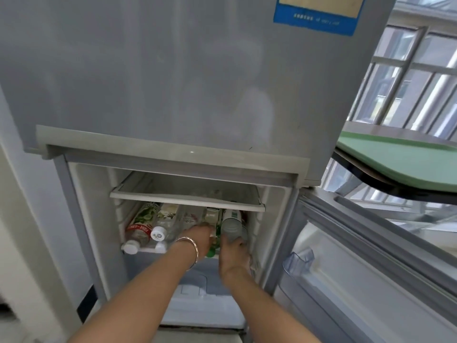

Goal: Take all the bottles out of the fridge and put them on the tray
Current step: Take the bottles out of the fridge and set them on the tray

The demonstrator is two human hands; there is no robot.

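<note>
The fridge point(173, 82) stands with its lower door point(371, 256) swung open to the right and its upper door shut. Inside the lower compartment, an empty glass shelf point(188, 194) sits above a second shelf point(148, 249) packed with bottles lying on their sides, caps toward the opening. At the left lies a red-labelled bottle point(136, 231) with a white cap; just beside it, a clear bottle point(160, 231) with a white cap. Both arms reach into the compartment. The left hand point(200, 240), a bangle point(190, 251) on its wrist, rests over the middle bottles, fingers curled downward; what it grips, if anything, cannot be told, as the hand hides it. A green cap point(210, 253) shows just under that hand. The right hand point(233, 253) is at the right end of the shelf, fingers wrapped around the lower end of a grey bottle point(231, 226), which is still inside the compartment. A green tray point(400, 159) sits on a surface to the right of the fridge, well apart from the hands, with no bottles visible on it.
</note>
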